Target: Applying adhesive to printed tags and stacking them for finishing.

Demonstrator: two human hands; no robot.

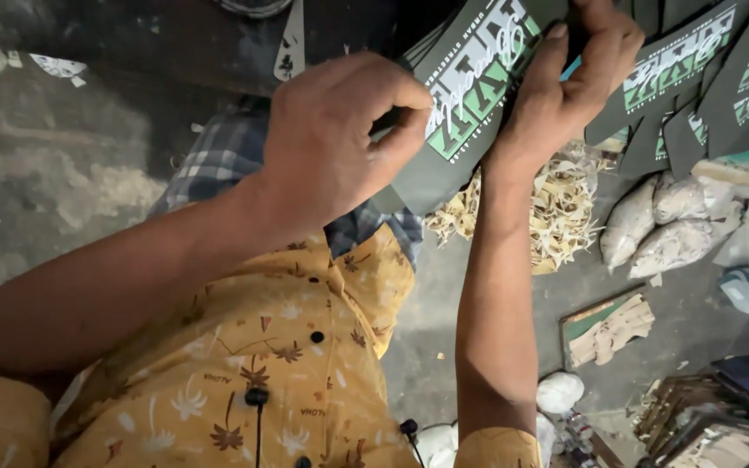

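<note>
My left hand (340,139) pinches the lower edge of a dark green printed fabric piece (470,78) with white and green lettering. At the top of the view, my right hand (578,74) grips the same piece at its upper edge, fingers curled over it. The piece slants from lower left to upper right between the two hands. More dark green printed pieces (695,78) fan out in a row to the right of it. My yellow patterned shirt (253,364) fills the lower left.
A pile of pale cut scraps (556,208) lies on the grey floor below the pieces. Several filled clear plastic bags (669,225) sit to the right. A flat tray with tan pieces (608,329) and stacked items (721,416) lie at lower right.
</note>
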